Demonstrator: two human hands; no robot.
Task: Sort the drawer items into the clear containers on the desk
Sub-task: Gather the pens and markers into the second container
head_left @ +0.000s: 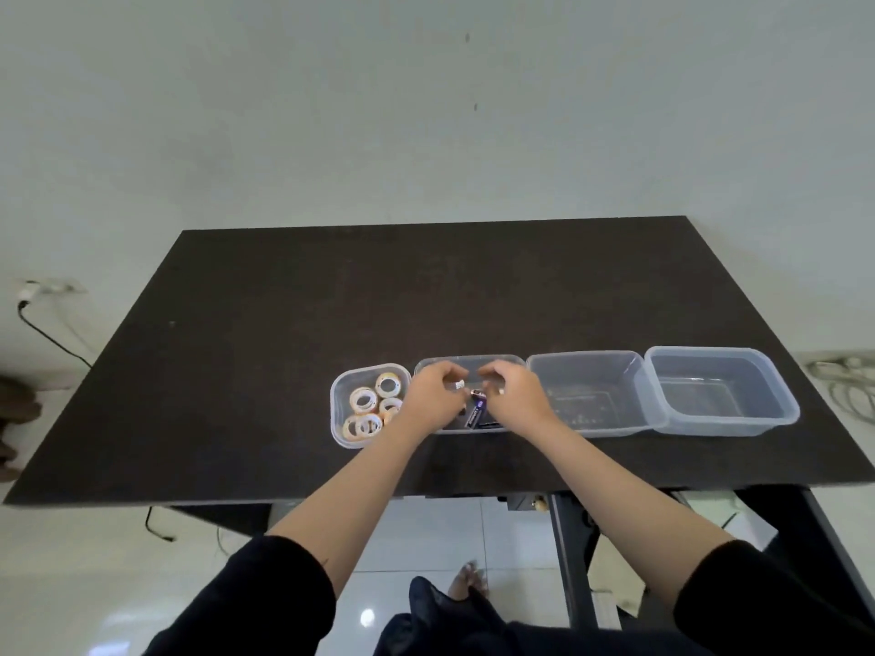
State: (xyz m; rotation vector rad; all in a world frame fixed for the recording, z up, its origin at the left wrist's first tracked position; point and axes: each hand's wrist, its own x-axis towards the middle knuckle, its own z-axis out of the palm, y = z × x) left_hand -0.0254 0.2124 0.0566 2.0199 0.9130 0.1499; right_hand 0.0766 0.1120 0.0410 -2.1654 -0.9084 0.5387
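Both hands are hovering over the second tub [426,366]. The left hand [433,395] is pinching something small and white; the right hand [509,395] is curling, grip unclear. Between them a battery [477,409] is lying: rigid, smooth, likely best pinched mid-body.

I see four clear plastic containers in a row on the dark brown desk [284,324], the leftmost small tub [337,409] holding rolls of tape [363,400]. Both hands, left [433,400] and right [513,397], hover with curled fingers over the second container [468,363], where a purple battery [477,409] lies.
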